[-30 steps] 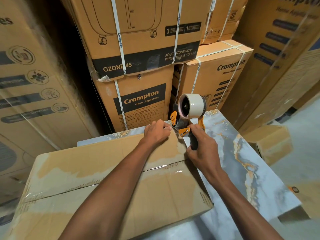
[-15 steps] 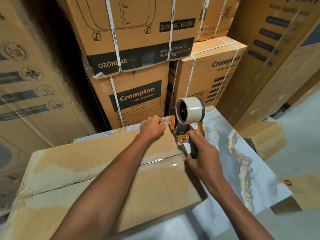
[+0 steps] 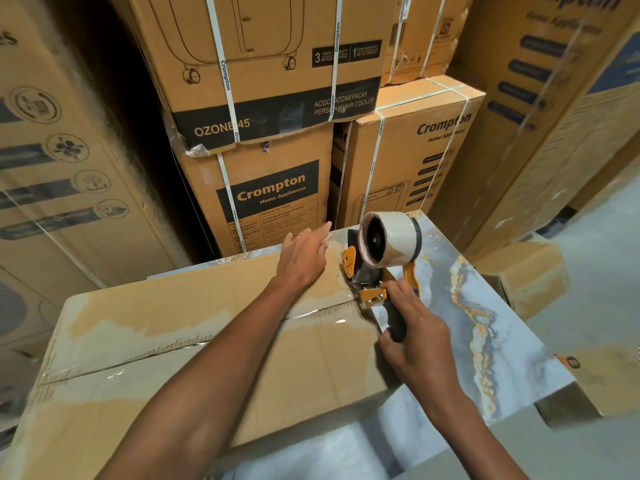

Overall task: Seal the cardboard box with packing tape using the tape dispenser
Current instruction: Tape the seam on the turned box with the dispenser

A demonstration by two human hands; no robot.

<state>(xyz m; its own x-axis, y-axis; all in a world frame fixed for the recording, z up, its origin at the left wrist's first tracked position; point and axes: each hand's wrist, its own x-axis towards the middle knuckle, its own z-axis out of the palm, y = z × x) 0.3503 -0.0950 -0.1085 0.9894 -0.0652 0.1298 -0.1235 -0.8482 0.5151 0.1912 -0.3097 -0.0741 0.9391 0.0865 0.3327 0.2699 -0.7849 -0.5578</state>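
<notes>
A flat brown cardboard box [image 3: 194,327] lies on a marble-patterned table [image 3: 491,327], its centre seam covered with clear tape. At the box's far right corner stands an orange and black tape dispenser [image 3: 377,268] with a roll of tape on top. My right hand [image 3: 415,337] grips its black handle. My left hand [image 3: 304,254] rests on the box top near the far edge, fingers extended toward the far corner, just left of the dispenser's blade. A thin strip of clear tape seems to run from the fingertips to the dispenser.
Tall stacks of strapped Crompton appliance cartons [image 3: 273,199] wall in the far side and the left. More large cartons [image 3: 554,133] lean at the right. A small cardboard box [image 3: 530,282] sits on the floor beyond the table's right edge.
My left hand has uncurled from a loose fist and its fingers now stretch out along the far edge of the box. The dispenser and my right hand have stayed at the box corner.
</notes>
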